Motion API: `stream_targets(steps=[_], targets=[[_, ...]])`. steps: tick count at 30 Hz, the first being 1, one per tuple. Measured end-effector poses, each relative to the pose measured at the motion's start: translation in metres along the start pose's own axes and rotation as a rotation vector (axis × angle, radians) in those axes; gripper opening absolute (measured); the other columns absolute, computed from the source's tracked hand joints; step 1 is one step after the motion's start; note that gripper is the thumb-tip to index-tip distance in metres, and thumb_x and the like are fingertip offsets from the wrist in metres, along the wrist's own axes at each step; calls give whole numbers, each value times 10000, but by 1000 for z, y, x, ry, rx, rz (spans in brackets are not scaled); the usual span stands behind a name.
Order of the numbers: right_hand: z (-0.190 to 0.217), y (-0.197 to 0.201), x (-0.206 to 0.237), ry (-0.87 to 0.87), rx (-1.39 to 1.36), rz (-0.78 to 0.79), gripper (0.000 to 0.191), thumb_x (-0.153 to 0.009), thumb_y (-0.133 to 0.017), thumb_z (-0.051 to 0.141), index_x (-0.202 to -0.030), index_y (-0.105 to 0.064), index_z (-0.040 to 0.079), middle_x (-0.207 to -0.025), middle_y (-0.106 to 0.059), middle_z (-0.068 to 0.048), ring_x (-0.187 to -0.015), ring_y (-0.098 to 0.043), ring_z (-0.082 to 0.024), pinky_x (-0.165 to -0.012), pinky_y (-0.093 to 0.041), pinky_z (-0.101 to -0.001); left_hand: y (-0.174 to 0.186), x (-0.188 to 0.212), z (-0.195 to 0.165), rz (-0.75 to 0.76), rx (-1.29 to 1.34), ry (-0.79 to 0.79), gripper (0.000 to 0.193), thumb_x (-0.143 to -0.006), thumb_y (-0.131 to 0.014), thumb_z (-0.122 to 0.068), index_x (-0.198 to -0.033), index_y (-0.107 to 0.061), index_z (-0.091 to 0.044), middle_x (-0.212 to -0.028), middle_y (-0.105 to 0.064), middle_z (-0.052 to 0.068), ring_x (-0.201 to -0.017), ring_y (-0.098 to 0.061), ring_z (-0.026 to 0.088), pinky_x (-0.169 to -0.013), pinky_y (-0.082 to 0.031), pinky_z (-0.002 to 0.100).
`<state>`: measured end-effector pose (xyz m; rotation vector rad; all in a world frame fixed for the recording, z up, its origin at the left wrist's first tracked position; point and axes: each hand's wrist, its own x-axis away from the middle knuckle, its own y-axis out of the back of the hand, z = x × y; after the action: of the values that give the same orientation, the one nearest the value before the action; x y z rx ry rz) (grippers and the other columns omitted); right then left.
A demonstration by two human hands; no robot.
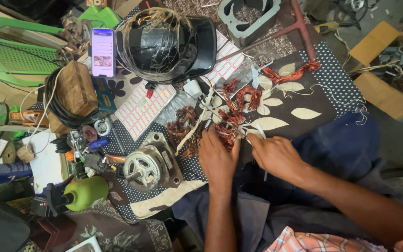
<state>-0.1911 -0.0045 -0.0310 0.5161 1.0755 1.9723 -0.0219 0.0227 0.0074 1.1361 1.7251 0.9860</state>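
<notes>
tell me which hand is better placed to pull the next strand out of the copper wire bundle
Probably the left hand: it lies right on the copper wire bundle, while the right hand sits off to the side pinching a thin strip.

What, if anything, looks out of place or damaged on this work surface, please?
The copper coils by both hands lie tangled and partly darkened across the cloth. A helmet sits wrapped in loose wire.
</notes>
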Motion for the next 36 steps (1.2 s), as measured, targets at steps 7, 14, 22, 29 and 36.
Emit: stream_targets(steps=[7, 14, 22, 29, 36], targets=[[2, 0, -4, 16, 40, 3, 288, -890, -641, 144, -1136, -554, 21, -611, -649, -144, -589, -677, -372, -563, -537, -495, 1, 1, 1, 23, 56, 1, 704, -812, -810, -398, -1302, -542, 31, -1087, -600, 207, -982, -623, 406, -810, -519, 472], [-4, 17, -4, 26, -132, -304, 292, -910, -662, 116, -1189, -639, 34, -774, -704, -182, -626, -693, -342, -558, -540, -458, 6, -2, 1, 15, -26, -33, 739, -818, -795, -442, -1351, -537, 1, -1098, -594, 202, -963, -613, 395, -805, -516, 466], [-37, 58, -21, -18, 211, -480, 281, -912, -715, 102, -1192, -710, 77, -832, -667, -82, -760, -672, -278, -700, -560, -417, 14, -5, -11, -118, -118, -123, 552, -855, -743, -396, -1317, -628, -117, -1201, -623, 146, -1086, -559, 348, -916, -404, 500], [-46, 48, -24, -37, 197, -439, 279, -905, -727, 169, -1167, -700, 76, -841, -646, -83, -789, -660, -286, -708, -548, -422, 12, -19, -7, 9, 58, -206, 314, -859, -688, -94, -1152, -764, -178, -1099, -656, 56, -1090, -567, 303, -952, -403, 464], [-51, 44, -25, -44, 141, -422, 237, -927, -722, 175, -1142, -694, 82, -854, -658, -85, -802, -665, -299, -719, -548, -436, 6, -33, -5, 89, 57, -166, 215, -848, -690, -84, -1025, -789, -153, -962, -662, 52, -972, -573, 310, -802, -413, 455]])
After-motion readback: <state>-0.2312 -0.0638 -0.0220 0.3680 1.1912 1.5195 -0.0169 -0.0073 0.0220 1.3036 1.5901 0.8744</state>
